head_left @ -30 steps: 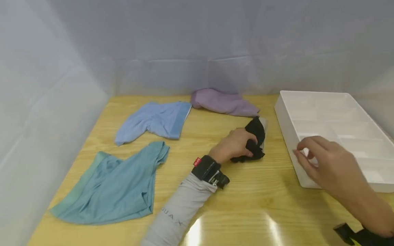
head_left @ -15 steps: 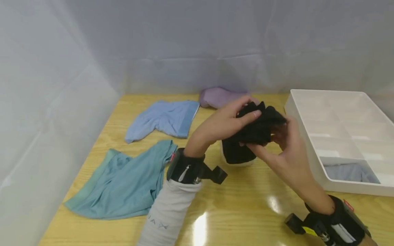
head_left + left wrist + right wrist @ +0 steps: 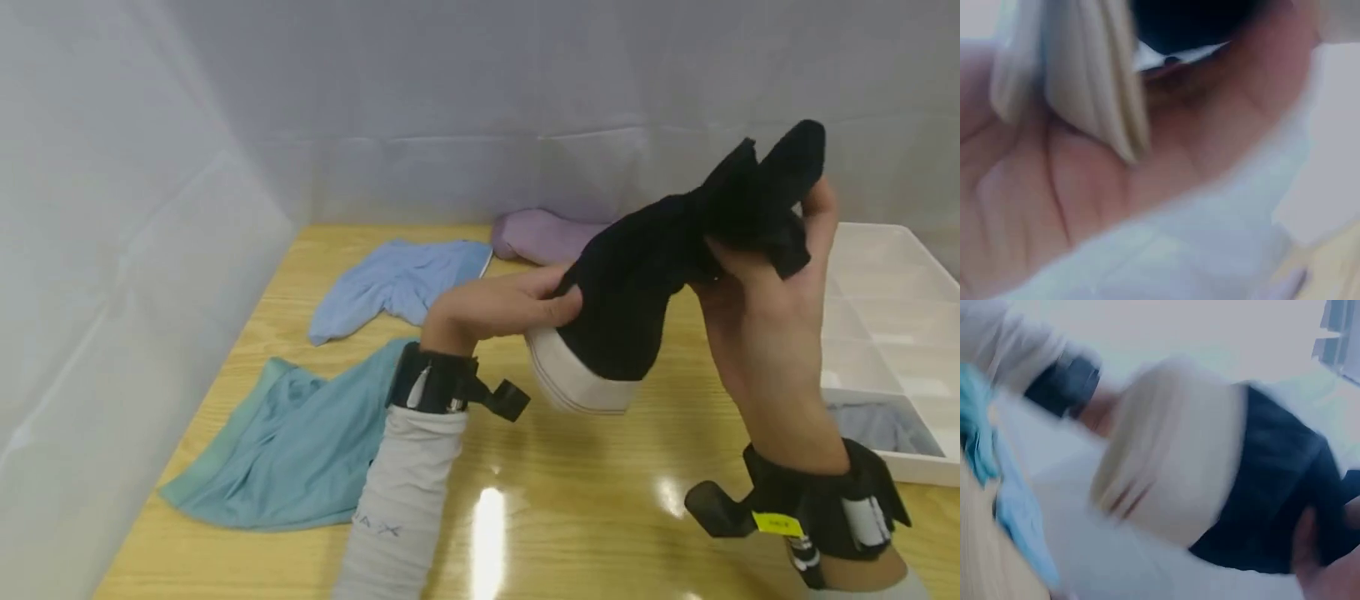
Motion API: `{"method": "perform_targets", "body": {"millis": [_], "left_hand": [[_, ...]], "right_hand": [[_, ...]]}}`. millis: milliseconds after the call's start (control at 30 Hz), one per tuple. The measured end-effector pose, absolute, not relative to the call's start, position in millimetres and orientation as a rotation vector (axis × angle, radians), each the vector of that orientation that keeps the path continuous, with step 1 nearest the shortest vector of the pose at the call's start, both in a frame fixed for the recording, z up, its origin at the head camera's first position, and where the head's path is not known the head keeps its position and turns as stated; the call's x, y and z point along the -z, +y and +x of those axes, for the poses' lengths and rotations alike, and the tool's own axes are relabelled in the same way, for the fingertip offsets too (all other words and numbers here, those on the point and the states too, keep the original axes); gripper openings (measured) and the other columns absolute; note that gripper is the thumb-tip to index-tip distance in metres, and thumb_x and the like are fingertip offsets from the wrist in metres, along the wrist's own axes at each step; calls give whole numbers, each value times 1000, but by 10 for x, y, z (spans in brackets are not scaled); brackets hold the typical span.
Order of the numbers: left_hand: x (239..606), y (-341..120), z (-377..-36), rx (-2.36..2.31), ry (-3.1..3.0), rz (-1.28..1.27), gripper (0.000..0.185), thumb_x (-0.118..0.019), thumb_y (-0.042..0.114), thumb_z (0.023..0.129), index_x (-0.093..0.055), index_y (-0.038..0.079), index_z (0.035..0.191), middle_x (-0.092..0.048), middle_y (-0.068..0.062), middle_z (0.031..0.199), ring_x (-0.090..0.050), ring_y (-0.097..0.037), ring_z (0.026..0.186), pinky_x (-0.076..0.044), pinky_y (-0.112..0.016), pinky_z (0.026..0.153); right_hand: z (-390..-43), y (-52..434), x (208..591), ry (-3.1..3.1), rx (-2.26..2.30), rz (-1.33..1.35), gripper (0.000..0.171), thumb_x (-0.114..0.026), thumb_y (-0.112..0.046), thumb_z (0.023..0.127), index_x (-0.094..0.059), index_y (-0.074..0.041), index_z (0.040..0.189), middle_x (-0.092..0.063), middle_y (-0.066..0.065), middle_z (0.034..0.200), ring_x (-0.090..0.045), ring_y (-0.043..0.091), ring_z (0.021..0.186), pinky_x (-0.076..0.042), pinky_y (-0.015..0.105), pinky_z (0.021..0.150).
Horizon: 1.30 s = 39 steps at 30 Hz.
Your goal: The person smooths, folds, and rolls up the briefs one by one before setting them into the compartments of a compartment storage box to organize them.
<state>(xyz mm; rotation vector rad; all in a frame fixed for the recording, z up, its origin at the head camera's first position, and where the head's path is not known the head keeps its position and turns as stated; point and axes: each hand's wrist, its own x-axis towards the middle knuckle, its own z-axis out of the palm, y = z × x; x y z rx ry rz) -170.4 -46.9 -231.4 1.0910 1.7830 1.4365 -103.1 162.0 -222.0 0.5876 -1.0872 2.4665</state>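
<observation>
A pair of black underpants [image 3: 626, 279] with a white waistband [image 3: 577, 375] hangs above the table between both hands. My left hand [image 3: 510, 304] pinches it just above the waistband, thumb on the near side. At the other end, my right hand [image 3: 780, 333] holds the bunched leg part up high; cloth hides some of its fingers. In the left wrist view, blurred folds of the waistband [image 3: 1091, 75] lie against the palm. The right wrist view shows the waistband [image 3: 1172, 456] side-on, with thin stripes, and right-hand fingertips [image 3: 1307, 544] at the black cloth.
Teal underpants [image 3: 285, 458] lie at the table's left, light blue ones [image 3: 397, 283] behind them. A purple garment [image 3: 543, 235] lies by the back curtain, partly covered. On the right stands a white divided box [image 3: 862, 275] with grey cloth [image 3: 881, 425] in a front compartment.
My left hand has picked the black underpants up off the table, and my right hand has come over from the box to grip them. They now stretch between both hands, waistband showing.
</observation>
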Motion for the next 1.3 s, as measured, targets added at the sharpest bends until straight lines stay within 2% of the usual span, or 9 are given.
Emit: {"method": "perform_targets", "body": {"millis": [100,200,400,533,633,733,900,1067,1300], "left_hand": [[2214,-454,-1626,-1723,1557,1086,76,-62,16,93,-15,13,153,-52,-19,131,-58,-20,106,-46,-33,93],[2074,-437,-1509,-1997,1428,1014,71,-52,-13,87,-24,12,147,-61,-19,93,-60,-22,69,-51,-31,67],[1889,-325,-1321,-2261,1569,895,40,-54,-10,88,-49,-5,128,-57,-13,98,-59,-19,79,-50,-28,70],[1836,-259,-1252,-2229,1553,904,53,-60,-15,82,-49,-5,133,-57,-16,107,-62,-22,89,-53,-36,81],[1835,-241,-1244,-2196,1627,925,57,-62,-21,78,-49,-9,133,-60,-19,110,-63,-22,95,-52,-40,86],[1858,-223,-1257,-2123,1990,953,34,-66,-12,82,-62,-9,116,-66,-16,101,-65,-16,85,-53,-31,79],[1896,-167,-1257,-1683,2853,902,18,-75,25,85,-75,8,91,-65,-2,85,-54,-14,72,-42,-23,67],[1948,-89,-1234,-1421,3279,936,17,-73,27,87,-75,10,89,-51,-7,94,-47,-21,88,-37,-28,80],[1932,-106,-1199,-1698,3104,1334,15,-62,21,95,-69,7,95,-65,2,82,-54,-5,69,-43,-20,66]], "right_hand": [[-1048,1699,2269,-1698,-2106,407,63,-55,14,88,-35,-14,141,-42,12,135,-50,30,114,-49,24,87],[-1011,1702,2289,-2213,-1647,392,66,-57,7,89,-31,-13,147,-30,9,145,-49,36,120,-47,13,84],[-838,1531,2252,-2116,-1920,698,42,-43,-10,102,-39,-4,142,-37,7,144,-43,26,126,-38,21,100],[-836,1597,2300,-1756,-2238,785,38,-35,-15,105,-42,-2,140,-47,10,136,-38,21,127,-25,25,109],[-849,1683,2298,-1706,-2331,733,42,-29,-22,107,-43,-4,141,-46,12,138,-38,21,129,-27,24,107],[-825,1722,2247,-1822,-2333,649,47,-27,-33,106,-40,-9,145,-37,12,147,-37,24,133,-35,23,103],[-778,1637,2207,-1992,-1865,635,39,-41,-21,103,-44,-5,139,-40,10,140,-47,25,122,-42,22,93],[-781,1523,2268,-2135,-1152,412,32,-59,-12,92,-53,7,116,-52,6,111,-50,15,93,-38,22,71],[-1014,1618,2453,-2296,-899,324,73,-77,-12,77,-34,-1,136,-38,30,132,-37,44,121,-31,58,97]]}}
